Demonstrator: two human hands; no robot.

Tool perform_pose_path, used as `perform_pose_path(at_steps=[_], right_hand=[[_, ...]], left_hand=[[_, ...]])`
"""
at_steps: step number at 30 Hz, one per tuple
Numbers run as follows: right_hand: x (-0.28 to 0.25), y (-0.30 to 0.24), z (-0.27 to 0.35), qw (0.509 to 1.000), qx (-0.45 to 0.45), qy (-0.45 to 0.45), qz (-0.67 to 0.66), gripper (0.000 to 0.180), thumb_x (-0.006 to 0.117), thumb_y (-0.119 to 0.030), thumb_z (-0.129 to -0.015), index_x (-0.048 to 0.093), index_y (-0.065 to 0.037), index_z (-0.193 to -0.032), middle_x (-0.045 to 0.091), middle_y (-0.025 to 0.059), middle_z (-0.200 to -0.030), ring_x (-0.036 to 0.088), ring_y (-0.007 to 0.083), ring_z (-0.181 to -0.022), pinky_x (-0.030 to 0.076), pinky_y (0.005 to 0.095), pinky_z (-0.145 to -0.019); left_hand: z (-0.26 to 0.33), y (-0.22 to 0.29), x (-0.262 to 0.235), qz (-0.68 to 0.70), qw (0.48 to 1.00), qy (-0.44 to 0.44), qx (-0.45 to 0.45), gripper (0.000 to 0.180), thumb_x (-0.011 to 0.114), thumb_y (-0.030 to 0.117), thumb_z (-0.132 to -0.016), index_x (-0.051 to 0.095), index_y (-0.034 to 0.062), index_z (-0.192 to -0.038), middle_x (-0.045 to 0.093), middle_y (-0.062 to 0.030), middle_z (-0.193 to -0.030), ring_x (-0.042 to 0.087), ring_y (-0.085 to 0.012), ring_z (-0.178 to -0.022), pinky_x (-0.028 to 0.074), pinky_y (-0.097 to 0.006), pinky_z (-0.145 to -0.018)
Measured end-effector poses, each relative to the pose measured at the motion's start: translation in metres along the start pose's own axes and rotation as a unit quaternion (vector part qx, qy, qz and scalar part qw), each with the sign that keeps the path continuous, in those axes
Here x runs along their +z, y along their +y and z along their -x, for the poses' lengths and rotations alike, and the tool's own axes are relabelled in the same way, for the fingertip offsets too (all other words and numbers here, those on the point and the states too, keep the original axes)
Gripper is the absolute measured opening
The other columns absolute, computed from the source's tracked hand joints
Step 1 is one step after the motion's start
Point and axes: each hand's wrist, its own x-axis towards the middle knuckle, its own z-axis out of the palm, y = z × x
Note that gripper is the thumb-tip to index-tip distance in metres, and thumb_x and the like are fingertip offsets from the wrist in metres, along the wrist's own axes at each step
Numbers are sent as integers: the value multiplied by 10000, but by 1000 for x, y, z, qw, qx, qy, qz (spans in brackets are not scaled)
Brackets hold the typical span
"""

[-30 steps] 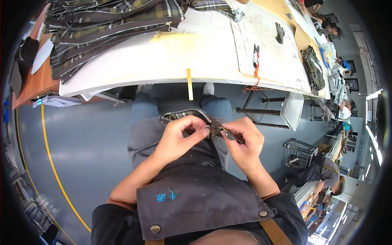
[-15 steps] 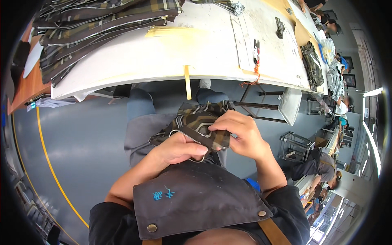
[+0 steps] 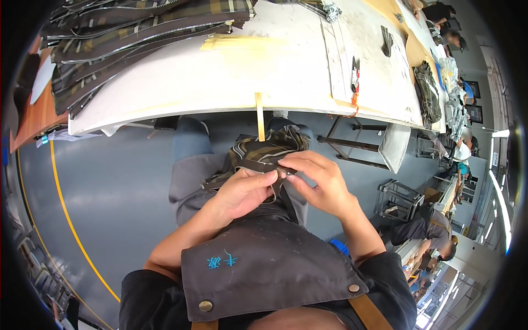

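Over my lap lies a plaid fabric piece [image 3: 269, 147] in brown, black and tan, edged with a dark zipper [image 3: 257, 166]. My left hand [image 3: 241, 192] pinches the zipper band between thumb and fingers. The fingertips of my right hand [image 3: 324, 184] are closed on the band's right end, close to the left thumb. A loose strip of the zipper hangs in a loop below the hands. The small part between the right fingertips is mostly hidden.
Ahead is a white worktable [image 3: 297, 71] with a yellow strip [image 3: 260, 118] hanging off its edge. Plaid pieces with zippers [image 3: 137, 38] are stacked at the left. Thread snips [image 3: 355, 74] lie toward the right, near a plaid bundle [image 3: 427, 96]. Metal-framed stool [image 3: 393, 146] stands below; co-workers sit far right.
My right hand has shifted from the plaid fabric to the zipper's end, fingers now straighter. The band has been raised and lies flatter between both hands. The view has shifted slightly.
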Motion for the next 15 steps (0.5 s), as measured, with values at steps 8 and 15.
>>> perform_pose_path(at_steps=[8,15], right_hand=[[16,23,-4,997,59,28,-38,145,617,32,-819,674,-1,-947,672,131,-862,650,231,-737,515,293,-653],[38,37,-14,961,224,36,-161,92,609,-68,-888,647,14,-873,584,42,-628,497,56,-532,372,234,-458]], left_hand=[[-9,3,-10,-89,991,53,87,220,648,18,-848,654,42,-1067,661,-13,-1028,587,-95,-927,447,-264,-830],[-12,14,-21,54,993,101,35,194,615,198,-919,662,42,-1026,675,-58,-1013,623,-147,-918,486,-306,-825]])
